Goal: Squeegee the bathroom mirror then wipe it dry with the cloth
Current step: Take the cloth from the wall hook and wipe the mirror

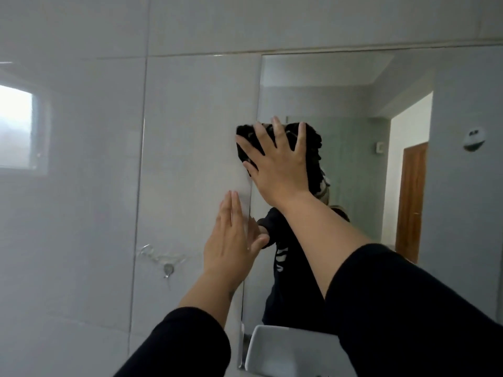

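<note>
as right hand [275, 164] presses crumpled black cloth [243, 131] to smooth mirror [353, 172], fingers wide, left hand [231, 240] flat-fingered

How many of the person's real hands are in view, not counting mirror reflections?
2. The left hand lies flat, lower down, at the left edge of the mirror; the right hand presses the dark cloth on it, higher up. None seems hidden.

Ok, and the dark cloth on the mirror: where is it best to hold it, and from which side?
Probably from the front, over its middle. The cloth lies bunched flat against the mirror near its left edge, so no side is free behind it. The right hand presses it there with spread fingers. To grip, curl those fingers into the folds.
</note>
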Motion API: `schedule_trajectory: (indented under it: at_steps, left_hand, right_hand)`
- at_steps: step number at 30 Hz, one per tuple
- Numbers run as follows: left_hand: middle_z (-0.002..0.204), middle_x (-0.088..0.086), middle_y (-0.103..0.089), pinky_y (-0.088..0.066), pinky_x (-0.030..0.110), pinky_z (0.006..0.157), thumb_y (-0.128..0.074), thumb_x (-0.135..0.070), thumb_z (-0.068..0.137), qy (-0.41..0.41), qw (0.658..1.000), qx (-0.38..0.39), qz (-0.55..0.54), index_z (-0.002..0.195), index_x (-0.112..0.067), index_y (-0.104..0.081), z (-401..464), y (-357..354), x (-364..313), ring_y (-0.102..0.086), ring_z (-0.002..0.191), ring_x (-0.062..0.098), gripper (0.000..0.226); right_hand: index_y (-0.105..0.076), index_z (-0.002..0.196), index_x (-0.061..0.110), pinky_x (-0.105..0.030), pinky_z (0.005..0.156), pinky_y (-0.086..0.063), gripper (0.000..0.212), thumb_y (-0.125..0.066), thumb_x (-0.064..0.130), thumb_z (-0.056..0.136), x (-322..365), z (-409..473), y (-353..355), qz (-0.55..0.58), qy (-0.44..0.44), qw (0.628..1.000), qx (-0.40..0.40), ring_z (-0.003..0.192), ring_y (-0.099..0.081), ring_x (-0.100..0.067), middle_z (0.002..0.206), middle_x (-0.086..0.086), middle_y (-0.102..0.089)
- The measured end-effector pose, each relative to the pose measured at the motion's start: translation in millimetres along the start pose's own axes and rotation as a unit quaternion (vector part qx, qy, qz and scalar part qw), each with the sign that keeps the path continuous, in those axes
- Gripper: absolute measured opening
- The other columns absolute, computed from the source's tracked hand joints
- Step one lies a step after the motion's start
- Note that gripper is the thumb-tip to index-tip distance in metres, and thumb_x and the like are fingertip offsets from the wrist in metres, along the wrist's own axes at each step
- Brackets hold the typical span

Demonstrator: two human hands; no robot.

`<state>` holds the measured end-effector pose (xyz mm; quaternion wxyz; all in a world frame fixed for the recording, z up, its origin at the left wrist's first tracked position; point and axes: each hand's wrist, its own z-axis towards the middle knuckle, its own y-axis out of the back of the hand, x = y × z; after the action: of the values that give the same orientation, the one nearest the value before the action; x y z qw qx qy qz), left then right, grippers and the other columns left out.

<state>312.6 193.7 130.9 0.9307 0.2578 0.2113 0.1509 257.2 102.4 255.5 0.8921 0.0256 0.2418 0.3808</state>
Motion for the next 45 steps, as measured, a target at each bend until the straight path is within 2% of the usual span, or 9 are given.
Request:
schedule_trajectory:
  at_steps: [3,9,13,21,26,33,39,41,45]
  left_hand:
    - [0.16,0.001,0.021,-0.014,0.038,0.121,-0.051,-0.056,0.089,-0.014,0.999,0.037,0.014,0.149,-0.017,0.02,-5,-6,1,0.017,0.147,0.02,0.101]
    - [0.159,0.005,0.023,-0.026,0.046,0.114,-0.057,-0.047,0.09,0.01,0.997,0.071,0.038,0.15,-0.029,0.015,-9,-1,-10,0.017,0.147,0.025,0.095]
    - [0.159,0.002,0.023,-0.026,0.049,0.114,-0.059,-0.044,0.089,0.03,0.996,0.08,0.031,0.149,-0.031,0.016,-8,-2,-11,0.017,0.147,0.024,0.097]
    - [0.158,0.001,0.026,-0.026,0.051,0.115,-0.062,-0.041,0.088,0.047,0.995,0.081,0.027,0.148,-0.032,0.02,-5,-5,-13,0.018,0.147,0.025,0.102]
    - [0.158,0.002,0.026,-0.022,0.053,0.116,-0.061,-0.041,0.088,0.039,0.996,0.076,0.025,0.148,-0.03,0.02,-3,-8,-11,0.017,0.147,0.026,0.101]
    - [0.158,0.0,0.025,-0.027,0.056,0.112,-0.063,-0.042,0.086,0.034,0.997,0.063,0.031,0.147,-0.033,0.022,-2,-13,-7,0.017,0.147,0.025,0.105]
    - [0.159,0.001,0.024,-0.029,0.054,0.113,-0.065,-0.042,0.085,0.024,0.998,0.053,0.039,0.146,-0.032,0.022,-1,-14,-3,0.015,0.148,0.025,0.107]
    - [0.159,0.0,0.023,-0.029,0.055,0.112,-0.065,-0.044,0.085,0.024,0.998,0.052,0.036,0.146,-0.033,0.021,-1,-15,-3,0.014,0.148,0.025,0.107]
    - [0.16,0.002,0.019,-0.03,0.056,0.112,-0.066,-0.043,0.084,0.016,0.998,0.044,0.03,0.147,-0.032,0.017,-1,-15,-2,0.009,0.148,0.026,0.104]
  right_hand:
    - [-0.019,0.147,0.037,-0.067,0.109,-0.001,0.053,-0.032,0.048,0.097,8,-33,-6,-0.002,-0.001,1.0,0.01,0.143,-0.015,-0.035,0.154,-0.005,-0.024]
    - [-0.014,0.147,0.04,-0.068,0.108,-0.004,0.054,-0.028,0.049,0.095,-7,-84,-4,0.004,-0.068,0.997,0.041,0.144,-0.014,-0.035,0.155,-0.006,-0.022]
    - [-0.016,0.147,0.039,-0.07,0.108,-0.007,0.054,-0.033,0.045,0.097,-32,-112,0,0.016,-0.113,0.992,0.054,0.144,-0.013,-0.035,0.156,-0.007,-0.021]
    - [-0.007,0.148,0.043,-0.069,0.108,-0.004,0.055,-0.027,0.047,0.097,-92,-153,8,0.008,-0.208,0.974,0.089,0.146,-0.006,-0.033,0.158,-0.005,-0.014]
    - [-0.004,0.147,0.045,-0.067,0.11,-0.005,0.054,-0.026,0.048,0.098,-125,-166,9,-0.002,-0.293,0.953,0.079,0.146,-0.005,-0.032,0.159,-0.003,-0.015]
    - [-0.011,0.147,0.041,-0.065,0.107,-0.018,0.054,-0.028,0.048,0.096,-173,-188,12,-0.009,-0.402,0.915,0.042,0.141,-0.021,-0.035,0.155,-0.008,-0.023]
    - [-0.021,0.148,0.032,-0.058,0.099,-0.033,0.055,-0.026,0.047,0.095,-171,-224,5,0.007,-0.454,0.89,0.032,0.131,-0.036,-0.041,0.151,-0.017,-0.03]
    - [-0.021,0.148,0.03,-0.061,0.1,-0.031,0.054,-0.028,0.045,0.096,-159,-238,1,0.009,-0.466,0.884,0.029,0.132,-0.034,-0.042,0.151,-0.018,-0.031]
    - [-0.017,0.148,0.031,-0.069,0.106,-0.016,0.054,-0.032,0.043,0.097,-127,-256,-8,0.018,-0.456,0.889,0.046,0.142,-0.019,-0.04,0.154,-0.016,-0.026]
